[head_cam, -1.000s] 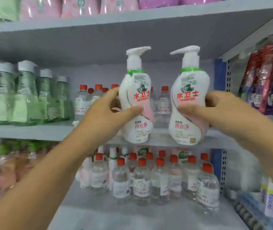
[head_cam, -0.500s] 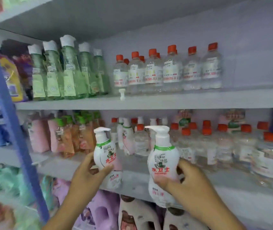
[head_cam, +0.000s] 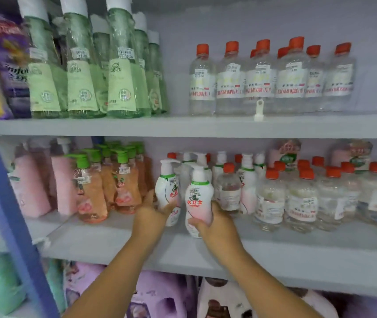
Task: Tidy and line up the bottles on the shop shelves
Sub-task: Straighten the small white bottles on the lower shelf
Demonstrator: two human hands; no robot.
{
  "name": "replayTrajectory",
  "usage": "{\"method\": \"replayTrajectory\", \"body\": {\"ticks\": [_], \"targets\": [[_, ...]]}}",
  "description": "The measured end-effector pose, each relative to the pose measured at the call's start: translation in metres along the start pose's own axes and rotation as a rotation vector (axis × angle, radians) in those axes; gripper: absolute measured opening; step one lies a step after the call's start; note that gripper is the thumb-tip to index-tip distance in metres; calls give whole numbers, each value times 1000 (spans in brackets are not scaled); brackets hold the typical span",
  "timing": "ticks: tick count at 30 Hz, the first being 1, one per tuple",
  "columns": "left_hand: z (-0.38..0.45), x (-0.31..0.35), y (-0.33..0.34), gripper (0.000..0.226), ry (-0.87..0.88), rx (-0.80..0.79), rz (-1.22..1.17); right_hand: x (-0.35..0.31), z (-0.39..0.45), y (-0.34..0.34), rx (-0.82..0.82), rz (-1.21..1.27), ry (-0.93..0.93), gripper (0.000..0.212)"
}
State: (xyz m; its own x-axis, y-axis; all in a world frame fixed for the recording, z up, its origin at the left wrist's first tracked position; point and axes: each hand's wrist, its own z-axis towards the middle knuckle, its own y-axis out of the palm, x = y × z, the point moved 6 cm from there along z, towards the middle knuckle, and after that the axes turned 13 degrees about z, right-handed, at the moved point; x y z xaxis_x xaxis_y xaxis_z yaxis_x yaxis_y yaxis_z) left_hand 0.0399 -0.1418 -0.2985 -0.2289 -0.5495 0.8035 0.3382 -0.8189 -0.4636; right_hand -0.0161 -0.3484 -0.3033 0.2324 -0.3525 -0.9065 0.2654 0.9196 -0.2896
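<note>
Two white pump bottles with pink and red labels are over the middle shelf point(head_cam: 118, 239). My left hand point(head_cam: 150, 214) grips the left pump bottle point(head_cam: 168, 188) from its left side. My right hand point(head_cam: 215, 222) grips the right pump bottle point(head_cam: 197, 198) low on its body, fingers curled round the front. Both bottles stand upright, close together, near the shelf front. Behind them stand more white pump bottles point(head_cam: 248, 177).
Orange pump bottles point(head_cam: 93, 191) and pink bottles point(head_cam: 29, 184) stand to the left, clear red-capped bottles point(head_cam: 302, 198) to the right. The upper shelf holds green bottles point(head_cam: 79, 72) and more clear red-capped bottles point(head_cam: 260, 76). A blue upright point(head_cam: 6, 203) runs down the left. Purple jugs point(head_cam: 160, 297) sit below.
Both hands have carried the two pump bottles from the upper shelf down to the middle shelf, and further in over it between the orange and clear bottles.
</note>
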Motion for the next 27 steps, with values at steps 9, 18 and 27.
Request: {"method": "replayTrajectory", "body": {"ticks": [9, 18, 27], "targets": [[51, -25, 21, 48, -64, -35, 75, 3, 19, 18, 196, -477, -29, 52], [18, -4, 5, 48, -41, 132, -20, 28, -1, -30, 136, 56, 81, 23], [-118, 162, 151, 30, 97, -129, -415, 51, -46, -258, 466, 317, -14, 18]]}}
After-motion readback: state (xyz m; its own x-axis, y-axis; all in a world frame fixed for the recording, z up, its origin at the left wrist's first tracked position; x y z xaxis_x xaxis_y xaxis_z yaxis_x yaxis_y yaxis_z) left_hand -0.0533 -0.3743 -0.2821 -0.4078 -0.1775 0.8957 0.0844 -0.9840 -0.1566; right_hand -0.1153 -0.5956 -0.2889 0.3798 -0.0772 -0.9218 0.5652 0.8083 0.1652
